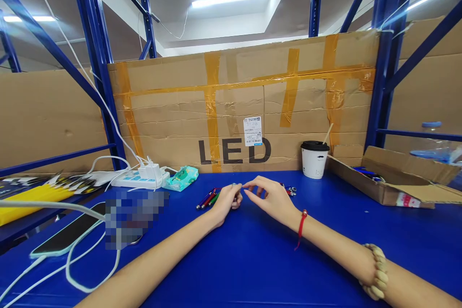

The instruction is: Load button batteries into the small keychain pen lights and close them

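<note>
My left hand [227, 200] is closed, its fingers curled around something small that they mostly hide; a bit of it shows by the thumb tip. My right hand [271, 197] reaches in from the right, its index finger and thumb slightly apart and close to the left thumb. I see nothing between them. Several pens [208, 199] in red, purple and green lie on the blue table [249, 260] just left of my left hand. Behind my right hand, more slim items with shiny metal ends [290, 191] stick out, partly hidden.
A lidded paper cup [314, 160] with a stirrer stands at the back right, beside an open cardboard box [382, 187]. On the left are a power strip [135, 180], a wipes pack [182, 178], a phone [68, 233] with white cables, and yellow packages [34, 202]. A cardboard wall [173, 120] closes the back.
</note>
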Demonstrator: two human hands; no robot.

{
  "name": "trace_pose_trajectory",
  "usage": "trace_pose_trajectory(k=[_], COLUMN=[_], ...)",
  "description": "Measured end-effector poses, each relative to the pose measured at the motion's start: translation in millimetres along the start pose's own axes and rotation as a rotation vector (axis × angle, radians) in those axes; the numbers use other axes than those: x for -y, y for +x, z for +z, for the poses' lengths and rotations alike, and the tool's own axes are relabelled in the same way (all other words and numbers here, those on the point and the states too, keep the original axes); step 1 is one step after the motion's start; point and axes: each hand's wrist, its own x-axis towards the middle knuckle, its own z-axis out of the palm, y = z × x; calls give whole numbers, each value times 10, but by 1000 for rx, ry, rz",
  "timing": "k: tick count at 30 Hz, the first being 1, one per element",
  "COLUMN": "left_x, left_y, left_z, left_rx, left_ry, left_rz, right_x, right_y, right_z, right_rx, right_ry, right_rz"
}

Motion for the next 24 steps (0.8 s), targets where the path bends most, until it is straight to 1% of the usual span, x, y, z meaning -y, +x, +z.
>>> trace_pose_trajectory(k=[2,4,8,13,17,21,24], left_x=[-35,-69,-107,-106,-109,-120,-119], left_y=[1,1,-7,-26,-41,-58,-65], left_z=[-12,-11,16,47,60,74,82], left_rx=[45,77,128,139,144,202,227], left_ry=[-219,-364,-487,-539,-509,-480,-453], left_rz=[-77,-149,-213,-231,-217,-229,-236], right_x=[12,22,28,49,74,13,-60], right_y=[-3,-8,-16,-22,-24,-13,-3], right_z=[-5,-8,-2,10,27,59,93], right_rx=[38,91,152,180,206,203,217], right_ry=[-22,-50,-101,-152,-149,-68,79], right_rz=[-10,-16,23,87,139,216,308])
